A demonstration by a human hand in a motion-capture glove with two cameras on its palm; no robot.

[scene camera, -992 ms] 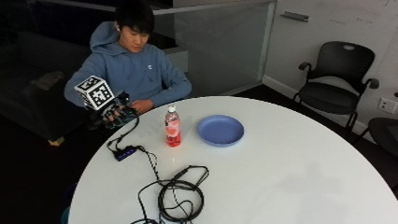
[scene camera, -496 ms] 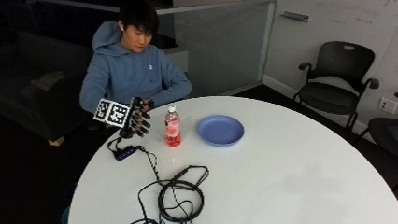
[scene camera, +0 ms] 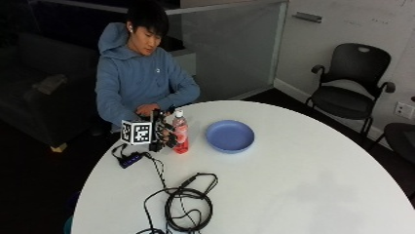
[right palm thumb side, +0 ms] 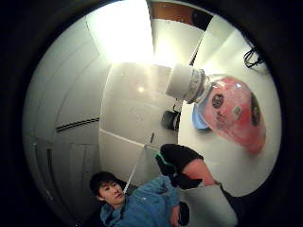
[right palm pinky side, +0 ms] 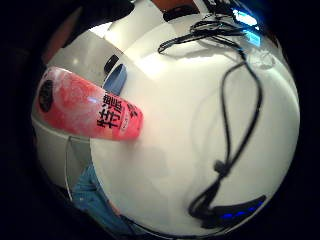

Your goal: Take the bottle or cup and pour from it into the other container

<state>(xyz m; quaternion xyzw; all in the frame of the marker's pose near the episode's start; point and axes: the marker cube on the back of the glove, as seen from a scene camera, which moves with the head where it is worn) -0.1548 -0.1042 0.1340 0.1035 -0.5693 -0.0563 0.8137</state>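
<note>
On the table (scene camera: 311, 185) our hand (scene camera: 163, 135) is at the bottle (scene camera: 179, 132); whether it grips, we cannot tell. Lifting and pouring into the plate (scene camera: 229, 136) remain.

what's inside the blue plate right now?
Nothing shows in the blue plate from the outside view; its bowl looks bare. The pink bottle stands beside it on the white table, capped, with the gloved right hand at it.

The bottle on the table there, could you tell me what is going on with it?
A person at the white table has brought the gloved right hand up beside the pink bottle, which stands upright with its white cap on. The blue plate lies just beyond it. Whether the hand grips the bottle yet cannot be seen.
</note>
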